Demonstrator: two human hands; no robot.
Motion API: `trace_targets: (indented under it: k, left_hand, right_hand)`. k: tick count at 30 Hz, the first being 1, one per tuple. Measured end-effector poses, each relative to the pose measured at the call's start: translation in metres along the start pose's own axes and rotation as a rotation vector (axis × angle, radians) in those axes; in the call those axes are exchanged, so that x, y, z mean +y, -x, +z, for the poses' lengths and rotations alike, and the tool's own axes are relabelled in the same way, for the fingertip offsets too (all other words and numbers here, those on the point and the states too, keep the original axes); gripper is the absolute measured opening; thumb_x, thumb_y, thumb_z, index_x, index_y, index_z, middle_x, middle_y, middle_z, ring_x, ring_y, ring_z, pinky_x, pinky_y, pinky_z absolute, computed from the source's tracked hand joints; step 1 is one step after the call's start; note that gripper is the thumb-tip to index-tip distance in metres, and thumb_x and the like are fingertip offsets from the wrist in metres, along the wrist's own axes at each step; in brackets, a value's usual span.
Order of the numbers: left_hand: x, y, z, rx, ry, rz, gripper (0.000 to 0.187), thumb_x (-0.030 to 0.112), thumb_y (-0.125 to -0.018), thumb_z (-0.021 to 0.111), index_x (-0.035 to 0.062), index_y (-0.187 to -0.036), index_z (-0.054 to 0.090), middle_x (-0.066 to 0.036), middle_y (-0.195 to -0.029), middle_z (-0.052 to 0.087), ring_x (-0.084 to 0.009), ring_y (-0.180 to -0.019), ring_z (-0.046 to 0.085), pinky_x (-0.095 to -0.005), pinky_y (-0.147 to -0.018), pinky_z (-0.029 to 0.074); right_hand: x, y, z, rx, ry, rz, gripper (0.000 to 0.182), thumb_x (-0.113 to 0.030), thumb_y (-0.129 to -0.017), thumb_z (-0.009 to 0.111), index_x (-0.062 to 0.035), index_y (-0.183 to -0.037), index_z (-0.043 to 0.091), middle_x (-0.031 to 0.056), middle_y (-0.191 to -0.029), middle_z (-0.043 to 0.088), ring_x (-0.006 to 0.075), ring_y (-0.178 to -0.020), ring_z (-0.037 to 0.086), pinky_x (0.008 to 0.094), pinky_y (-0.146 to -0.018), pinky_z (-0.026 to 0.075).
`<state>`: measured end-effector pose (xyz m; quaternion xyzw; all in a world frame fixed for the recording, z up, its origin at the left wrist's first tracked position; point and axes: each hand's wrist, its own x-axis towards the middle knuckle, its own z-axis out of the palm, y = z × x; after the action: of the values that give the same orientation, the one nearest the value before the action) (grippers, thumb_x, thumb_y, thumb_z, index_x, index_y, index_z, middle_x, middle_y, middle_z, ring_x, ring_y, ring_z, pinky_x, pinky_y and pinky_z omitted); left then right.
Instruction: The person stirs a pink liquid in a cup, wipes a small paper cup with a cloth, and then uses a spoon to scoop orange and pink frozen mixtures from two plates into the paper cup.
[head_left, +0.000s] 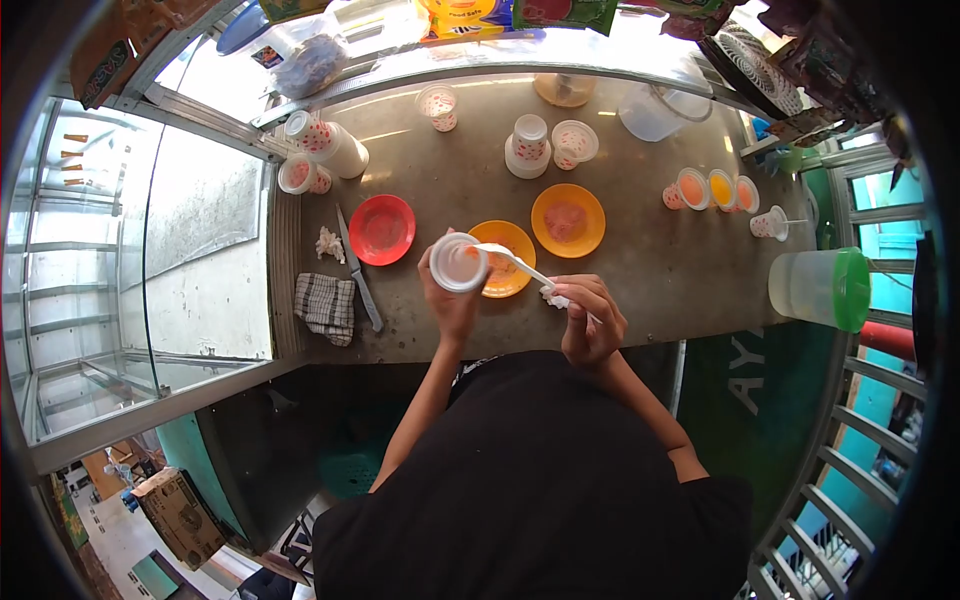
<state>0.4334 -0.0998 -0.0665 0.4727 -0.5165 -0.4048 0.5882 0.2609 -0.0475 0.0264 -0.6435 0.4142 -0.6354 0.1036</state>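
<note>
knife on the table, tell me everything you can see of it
The knife lies flat on the table, its long, slim blade pointing away from the person and its handle toward the near edge. The blade looks like metal, the handle pale grey, material unclear. It lies between the red plate and the checked cloth, very close to both; contact is hard to tell. Neither hand touches it.

At four o'clock from the red plate, a cup is held by the left hand, a spoon by the right hand.
</note>
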Motion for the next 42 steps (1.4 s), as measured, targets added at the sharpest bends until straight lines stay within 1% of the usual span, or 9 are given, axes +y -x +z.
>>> trace_targets:
  k: [2, 4, 6, 9, 18, 20, 25, 36, 42]
  left_hand:
    - [0.002, 0.000, 0.004, 0.066, -0.029, -0.017, 0.068, 0.007, -0.077, 0.084, 0.0023, -0.131, 0.043, -0.015, -0.129, 0.058, -0.0216, -0.116, 0.059, -0.0346, -0.105, 0.043]
    - [0.000, -0.005, 0.005, 0.125, -0.055, -0.033, 0.063, 0.007, -0.079, 0.083, 0.0018, -0.129, 0.045, -0.012, -0.126, 0.059, -0.0194, -0.113, 0.059, -0.0334, -0.102, 0.044]
    - [-0.004, -0.011, 0.000, 0.191, 0.030, -0.116, 0.055, 0.006, -0.082, 0.080, 0.0016, -0.126, 0.047, -0.007, -0.113, 0.060, -0.0166, -0.103, 0.061, -0.0320, -0.094, 0.048]
    - [-0.012, -0.022, -0.021, 0.223, -0.067, -0.127, 0.053, 0.005, -0.080, 0.080, 0.0011, -0.125, 0.051, -0.008, -0.113, 0.061, -0.0153, -0.104, 0.061, -0.0309, -0.093, 0.048]
    - [-0.023, -0.027, -0.051, 0.081, -0.268, -0.127, 0.053, 0.004, -0.073, 0.080, 0.0005, -0.121, 0.058, -0.010, -0.107, 0.065, -0.0201, -0.101, 0.063, -0.0329, -0.089, 0.050]
    - [-0.030, -0.025, -0.053, 0.072, -0.437, -0.075, 0.057, 0.009, -0.069, 0.082, 0.0022, -0.121, 0.059, -0.014, -0.107, 0.066, -0.0290, -0.100, 0.064, -0.0395, -0.088, 0.050]
    - [-0.025, -0.026, -0.054, -0.081, -0.637, 0.003, 0.062, 0.017, -0.065, 0.084, 0.0058, -0.121, 0.060, -0.014, -0.111, 0.065, -0.0342, -0.103, 0.061, -0.0446, -0.090, 0.046]
    - [-0.026, -0.042, -0.054, -0.191, -0.511, -0.026, 0.058, 0.015, -0.064, 0.082, 0.0045, -0.117, 0.061, -0.014, -0.107, 0.066, -0.0332, -0.102, 0.062, -0.0435, -0.088, 0.047]
    - [-0.020, -0.043, -0.061, -0.169, -0.529, 0.020, 0.059, 0.013, -0.064, 0.081, 0.0042, -0.118, 0.060, -0.014, -0.109, 0.066, -0.0334, -0.104, 0.062, -0.0426, -0.088, 0.046]
  right_hand:
    - [0.000, 0.000, 0.001, 0.026, 0.003, -0.007, 0.013, 0.001, -0.095, 0.054, 0.0050, -0.106, 0.061, 0.0196, -0.095, 0.068, 0.0284, -0.082, 0.068, 0.0354, -0.072, 0.054]
    - [0.003, 0.003, 0.003, 0.104, -0.036, 0.177, 0.013, 0.002, -0.097, 0.052, 0.0053, -0.106, 0.060, 0.0181, -0.092, 0.067, 0.0242, -0.078, 0.066, 0.0320, -0.069, 0.053]
    - [0.019, 0.011, 0.008, 0.140, -0.003, 0.230, 0.012, -0.001, -0.099, 0.052, 0.0043, -0.104, 0.062, 0.0140, -0.084, 0.066, 0.0176, -0.073, 0.063, 0.0285, -0.064, 0.051]
    - [0.037, 0.026, 0.017, 0.136, -0.075, 0.744, 0.015, -0.009, -0.100, 0.056, 0.0028, -0.100, 0.065, 0.0076, -0.073, 0.064, 0.0108, -0.067, 0.061, 0.0259, -0.061, 0.048]
    - [0.062, 0.051, 0.040, 0.035, 0.045, 0.663, 0.015, -0.008, -0.099, 0.056, 0.0044, -0.098, 0.065, 0.0103, -0.079, 0.068, 0.0149, -0.068, 0.064, 0.0282, -0.063, 0.050]
    - [0.064, 0.051, 0.044, 0.002, 0.084, 0.651, 0.015, -0.008, -0.099, 0.056, 0.0046, -0.097, 0.065, 0.0104, -0.079, 0.068, 0.0151, -0.068, 0.065, 0.0282, -0.063, 0.050]
    - [0.067, 0.062, 0.050, -0.009, 0.125, 0.655, 0.016, -0.008, -0.100, 0.056, 0.0055, -0.096, 0.064, 0.0103, -0.078, 0.068, 0.0145, -0.068, 0.065, 0.0276, -0.064, 0.050]
    - [0.080, 0.086, 0.052, 0.270, -0.202, 1.126, 0.024, -0.017, -0.104, 0.051, 0.0026, -0.096, 0.062, 0.0083, -0.078, 0.068, 0.0090, -0.066, 0.062, 0.0210, -0.056, 0.046]
    - [0.066, 0.063, 0.042, 0.346, -0.311, 1.158, 0.026, -0.020, -0.105, 0.048, 0.0006, -0.098, 0.062, 0.0077, -0.082, 0.068, 0.0083, -0.066, 0.060, 0.0207, -0.056, 0.043]
